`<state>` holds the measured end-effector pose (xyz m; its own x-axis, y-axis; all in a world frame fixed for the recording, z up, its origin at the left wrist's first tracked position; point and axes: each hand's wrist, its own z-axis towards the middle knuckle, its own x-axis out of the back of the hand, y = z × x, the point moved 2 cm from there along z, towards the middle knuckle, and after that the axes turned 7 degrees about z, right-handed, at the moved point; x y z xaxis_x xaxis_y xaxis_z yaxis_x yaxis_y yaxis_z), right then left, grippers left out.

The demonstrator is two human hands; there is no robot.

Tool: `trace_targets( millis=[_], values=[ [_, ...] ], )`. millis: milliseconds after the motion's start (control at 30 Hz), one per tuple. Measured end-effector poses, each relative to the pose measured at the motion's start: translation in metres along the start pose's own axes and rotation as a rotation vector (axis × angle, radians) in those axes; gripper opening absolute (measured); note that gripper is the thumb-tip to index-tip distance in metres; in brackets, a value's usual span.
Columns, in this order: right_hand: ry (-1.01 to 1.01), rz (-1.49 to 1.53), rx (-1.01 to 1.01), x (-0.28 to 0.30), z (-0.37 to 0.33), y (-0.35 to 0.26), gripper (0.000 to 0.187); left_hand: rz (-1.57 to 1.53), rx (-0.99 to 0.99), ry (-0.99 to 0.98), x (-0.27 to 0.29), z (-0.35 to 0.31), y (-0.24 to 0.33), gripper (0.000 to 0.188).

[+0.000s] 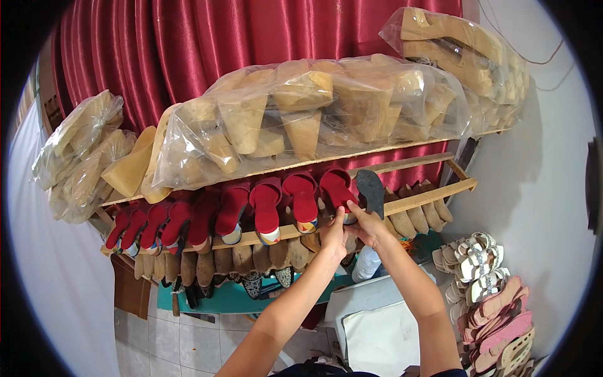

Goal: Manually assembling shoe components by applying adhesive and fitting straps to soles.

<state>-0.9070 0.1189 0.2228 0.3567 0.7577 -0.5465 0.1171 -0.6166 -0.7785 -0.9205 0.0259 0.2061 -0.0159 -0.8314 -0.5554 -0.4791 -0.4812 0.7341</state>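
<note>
A red high-heeled sandal [336,186] is at the right end of a row on the slatted wooden rack, its heel end toward me. My left hand [335,237] is closed at the near left of its heel, thumb up. From the other side my right hand [369,227] grips the same heel, its fingers partly hidden. The two hands touch. Just right of that sandal stands a dark grey sole [371,191], close to my right fingers. More red sandals [266,204] with patterned heels line the rack to the left.
Above the rack, a shelf carries wooden shoe lasts in clear plastic bags [308,107]. Wooden lasts [242,259] hang below the sandals. A white chair [383,333] is before me, with a bottle [366,264] behind it. Stacked white sandals [480,264] and pink soles [502,320] stand right.
</note>
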Motion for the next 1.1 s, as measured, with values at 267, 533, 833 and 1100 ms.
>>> trace_targets(
  millis=[267, 533, 833, 1100],
  values=[
    [0.06, -0.617, 0.103, 0.005, -0.014, -0.014, 0.071, 0.074, 0.085, 0.038, -0.004, -0.003, -0.005, 0.052],
    [0.062, -0.873, 0.176, 0.033, 0.014, 0.0, 0.071, 0.125, 0.112, 0.008, -0.006, -0.01, -0.006, 0.056],
    [-0.001, -0.808, 0.201, 0.002, -0.014, -0.004, 0.075, 0.257, 0.032, 0.039, 0.008, -0.006, 0.01, 0.027],
    [0.062, -0.779, 0.412, 0.02, -0.009, 0.025, 0.064, 0.302, 0.042, 0.025, 0.022, -0.011, 0.007, 0.029]
  ],
)
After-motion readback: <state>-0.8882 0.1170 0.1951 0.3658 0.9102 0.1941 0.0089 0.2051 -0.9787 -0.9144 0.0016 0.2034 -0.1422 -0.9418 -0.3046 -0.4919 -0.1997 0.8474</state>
